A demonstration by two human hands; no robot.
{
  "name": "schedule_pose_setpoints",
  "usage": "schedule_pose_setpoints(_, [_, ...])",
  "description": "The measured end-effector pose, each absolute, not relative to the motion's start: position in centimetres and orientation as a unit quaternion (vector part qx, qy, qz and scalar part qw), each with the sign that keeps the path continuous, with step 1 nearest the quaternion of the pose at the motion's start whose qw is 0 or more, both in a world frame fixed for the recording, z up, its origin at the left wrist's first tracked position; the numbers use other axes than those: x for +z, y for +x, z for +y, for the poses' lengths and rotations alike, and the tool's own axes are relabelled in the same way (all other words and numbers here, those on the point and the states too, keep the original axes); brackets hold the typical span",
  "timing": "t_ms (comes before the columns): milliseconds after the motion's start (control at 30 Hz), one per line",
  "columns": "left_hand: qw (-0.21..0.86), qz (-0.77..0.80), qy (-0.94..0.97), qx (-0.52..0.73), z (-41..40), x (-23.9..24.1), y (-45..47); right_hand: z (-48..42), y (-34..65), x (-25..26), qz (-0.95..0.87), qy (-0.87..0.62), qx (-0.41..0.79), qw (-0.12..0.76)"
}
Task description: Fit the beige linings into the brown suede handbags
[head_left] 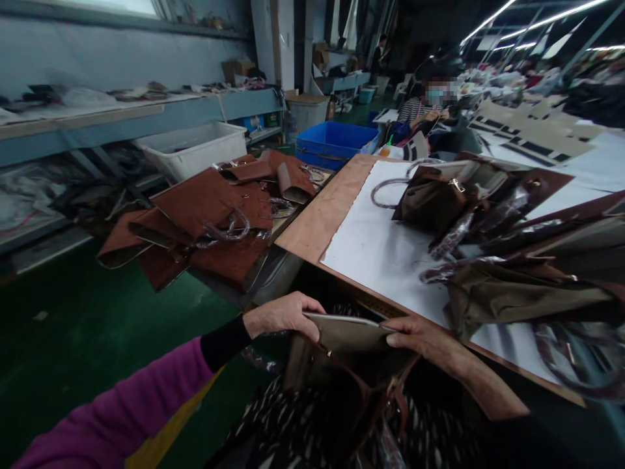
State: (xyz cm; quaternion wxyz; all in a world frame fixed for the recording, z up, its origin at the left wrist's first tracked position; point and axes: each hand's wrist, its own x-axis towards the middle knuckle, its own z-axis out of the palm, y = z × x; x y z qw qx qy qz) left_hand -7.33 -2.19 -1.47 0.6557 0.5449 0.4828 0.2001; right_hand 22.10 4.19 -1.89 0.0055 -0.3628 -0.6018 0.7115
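Observation:
A handbag [349, 342] with a drab olive-brown panel and a pale top edge rests over my lap, its lower part dark and hard to make out. My left hand [288, 316] grips the left end of that edge, thumb on the near side. At the right end, my right hand [420, 339] pinches the same edge between thumb and fingers. A small metal fitting and brown straps hang on the bag's near side. On the white-covered table [361, 241] lie several olive and brown handbags [527, 293] with plastic-wrapped handles.
Reddish-brown handbags [209, 208] are heaped to the left. Behind them stand a white bin [205, 146] and a blue crate [336, 140]. A masked co-worker [415, 107] sits beyond the table, near flat beige pieces [532, 130]. A long bench [146, 117] runs along the wall.

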Motion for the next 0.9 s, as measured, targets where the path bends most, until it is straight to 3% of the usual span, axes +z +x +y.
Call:
schedule_pose_setpoints(533, [0.633, 0.51, 0.553, 0.183, -1.6, -0.4, -6.4, 4.3, 21.8, -1.0, -0.651, -0.394, 0.649, 0.02])
schedule_pose_setpoints(900, [0.247, 0.503, 0.827, 0.055, -0.3, 1.1, -4.0, 3.8, 21.9, -2.0, -0.666, -0.424, 0.611, 0.055])
